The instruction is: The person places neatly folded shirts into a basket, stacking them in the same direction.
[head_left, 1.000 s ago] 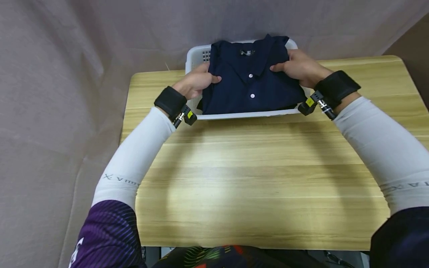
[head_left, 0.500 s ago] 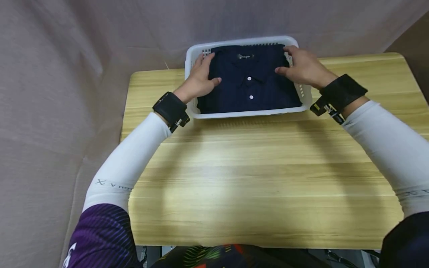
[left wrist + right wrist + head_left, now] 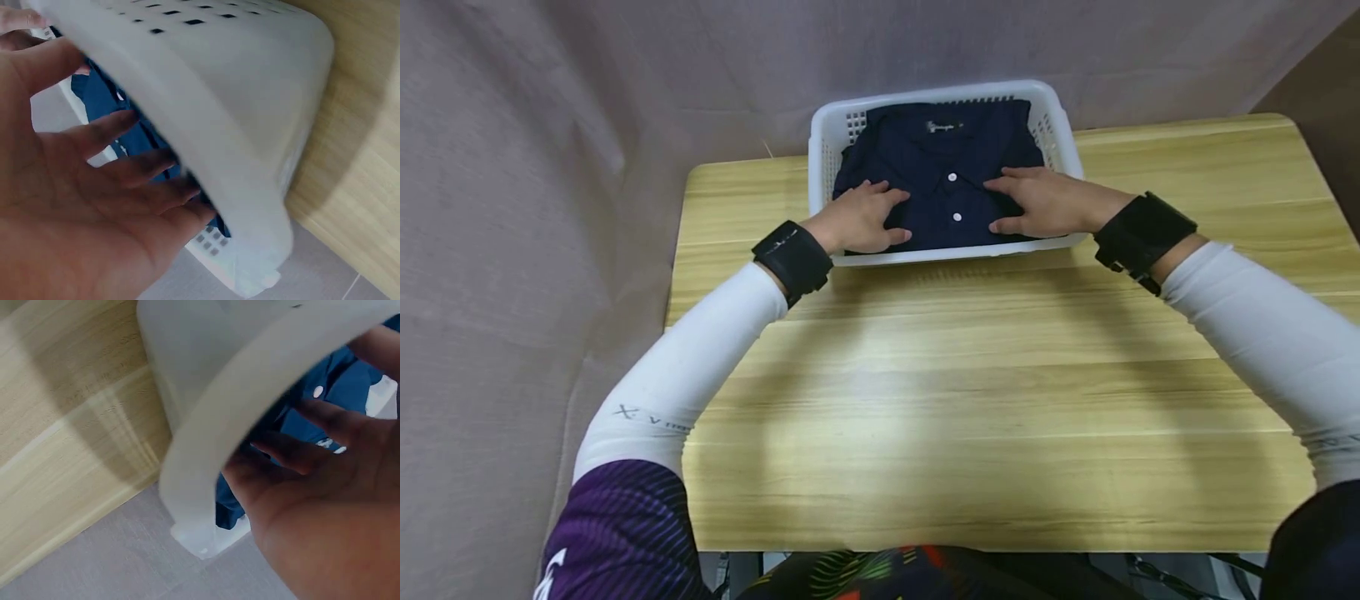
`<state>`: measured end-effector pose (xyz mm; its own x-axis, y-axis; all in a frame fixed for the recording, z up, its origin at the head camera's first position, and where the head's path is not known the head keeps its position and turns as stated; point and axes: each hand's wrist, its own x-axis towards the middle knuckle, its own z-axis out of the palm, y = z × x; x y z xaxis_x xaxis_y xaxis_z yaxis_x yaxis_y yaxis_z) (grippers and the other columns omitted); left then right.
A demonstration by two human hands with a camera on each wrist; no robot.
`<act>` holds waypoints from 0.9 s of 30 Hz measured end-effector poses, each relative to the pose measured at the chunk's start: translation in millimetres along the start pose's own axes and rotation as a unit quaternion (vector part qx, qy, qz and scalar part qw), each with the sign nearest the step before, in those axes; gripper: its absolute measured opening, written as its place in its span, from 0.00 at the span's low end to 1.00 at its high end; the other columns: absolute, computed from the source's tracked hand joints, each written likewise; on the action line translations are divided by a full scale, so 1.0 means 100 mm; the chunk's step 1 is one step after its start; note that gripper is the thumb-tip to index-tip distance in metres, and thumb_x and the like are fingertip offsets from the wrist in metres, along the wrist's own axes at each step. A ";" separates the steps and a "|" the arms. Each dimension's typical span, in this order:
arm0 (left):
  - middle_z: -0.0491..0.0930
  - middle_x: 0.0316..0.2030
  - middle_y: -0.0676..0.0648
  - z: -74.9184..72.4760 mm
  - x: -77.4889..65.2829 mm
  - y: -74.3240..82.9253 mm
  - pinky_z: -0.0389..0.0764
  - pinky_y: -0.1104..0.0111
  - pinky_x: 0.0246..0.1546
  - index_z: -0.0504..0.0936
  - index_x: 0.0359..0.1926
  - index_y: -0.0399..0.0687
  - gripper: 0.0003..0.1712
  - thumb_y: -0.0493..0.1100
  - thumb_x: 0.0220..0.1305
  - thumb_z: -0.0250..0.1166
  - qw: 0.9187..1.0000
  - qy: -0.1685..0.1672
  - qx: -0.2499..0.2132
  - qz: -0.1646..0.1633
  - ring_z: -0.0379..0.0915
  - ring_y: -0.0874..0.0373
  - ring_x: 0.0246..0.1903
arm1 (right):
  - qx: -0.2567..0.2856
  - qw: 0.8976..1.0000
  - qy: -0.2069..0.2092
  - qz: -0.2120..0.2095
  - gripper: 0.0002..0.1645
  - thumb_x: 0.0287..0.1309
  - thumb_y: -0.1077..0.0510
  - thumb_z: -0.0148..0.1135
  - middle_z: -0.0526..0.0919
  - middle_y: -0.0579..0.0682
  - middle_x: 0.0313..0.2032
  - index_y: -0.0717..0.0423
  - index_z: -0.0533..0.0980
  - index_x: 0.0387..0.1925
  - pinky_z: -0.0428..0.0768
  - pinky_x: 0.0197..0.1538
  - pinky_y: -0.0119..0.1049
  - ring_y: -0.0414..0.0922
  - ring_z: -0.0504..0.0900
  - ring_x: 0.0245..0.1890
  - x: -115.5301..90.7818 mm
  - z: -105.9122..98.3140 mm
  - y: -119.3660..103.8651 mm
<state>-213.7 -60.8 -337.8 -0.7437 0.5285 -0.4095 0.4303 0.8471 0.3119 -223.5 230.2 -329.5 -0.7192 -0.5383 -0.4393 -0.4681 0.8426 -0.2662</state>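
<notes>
A folded navy collared shirt (image 3: 917, 158) with white buttons lies inside a white plastic basket (image 3: 940, 255). My left hand (image 3: 865, 218) is over the shirt's front left part, fingers spread and relaxed. On the right side, my right hand (image 3: 1048, 202) reaches across the basket's rim, its extended fingers over the shirt near the buttons. Both wrist views show fingertips at the shirt, which looks blue there, just inside the basket wall (image 3: 250, 106). Neither hand grips anything.
The basket stands at the back edge of a wooden table (image 3: 925, 400). A grey cloth (image 3: 760, 58) hangs behind the table and along its left side. Cables (image 3: 1165, 575) show below the front edge.
A second ago both hands pinched the shirt's sides, with its collar above the rim. They let go, the shirt settled lower in the basket, and the hands moved toward its front.
</notes>
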 end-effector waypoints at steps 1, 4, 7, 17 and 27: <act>0.46 0.84 0.35 0.01 0.01 -0.01 0.43 0.50 0.83 0.54 0.85 0.47 0.41 0.57 0.82 0.55 1.000 -0.009 0.005 -0.001 0.38 0.38 0.83 | -0.002 1.000 -0.007 0.000 0.47 0.78 0.48 0.59 0.46 0.80 0.78 0.72 0.51 0.81 0.49 0.78 0.70 0.74 0.46 0.79 0.01 0.01 0.00; 0.44 0.84 0.36 0.02 0.03 -0.02 0.42 0.47 0.83 0.53 0.85 0.48 0.40 0.56 0.83 0.53 0.999 -0.034 0.013 -0.008 0.37 0.36 0.83 | -0.004 1.000 -0.022 -0.003 0.47 0.77 0.50 0.61 0.48 0.80 0.78 0.73 0.52 0.80 0.51 0.78 0.70 0.74 0.47 0.79 0.06 0.02 0.00; 0.42 0.84 0.35 0.04 0.05 -0.04 0.41 0.45 0.83 0.52 0.85 0.47 0.39 0.56 0.84 0.51 0.998 -0.054 0.017 -0.010 0.35 0.35 0.83 | -0.009 1.000 -0.024 -0.007 0.47 0.75 0.51 0.63 0.52 0.81 0.77 0.74 0.54 0.79 0.53 0.78 0.69 0.74 0.49 0.79 0.12 0.03 -0.02; 0.40 0.84 0.36 0.06 0.09 -0.12 0.39 0.45 0.83 0.49 0.86 0.46 0.40 0.56 0.85 0.50 0.997 -0.076 0.004 -0.009 0.32 0.37 0.83 | -0.005 1.000 -0.018 -0.010 0.45 0.73 0.53 0.65 0.55 0.79 0.76 0.74 0.57 0.78 0.54 0.78 0.68 0.74 0.52 0.78 0.22 0.06 -0.02; 0.57 0.81 0.39 0.03 -0.10 -0.14 0.57 0.55 0.80 0.55 0.83 0.43 0.38 0.53 0.84 0.54 0.991 0.083 -0.104 0.019 0.52 0.46 0.81 | 0.032 0.997 0.064 -0.021 0.44 0.77 0.52 0.62 0.56 0.78 0.76 0.72 0.55 0.80 0.54 0.78 0.68 0.73 0.53 0.78 -0.02 0.08 0.00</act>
<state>-211.3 -77.9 -340.5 -0.8100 0.5294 -0.2522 0.3580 0.7871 0.5024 -218.1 231.0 -335.5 -0.7608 -0.5677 -0.3146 -0.4690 0.8159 -0.3382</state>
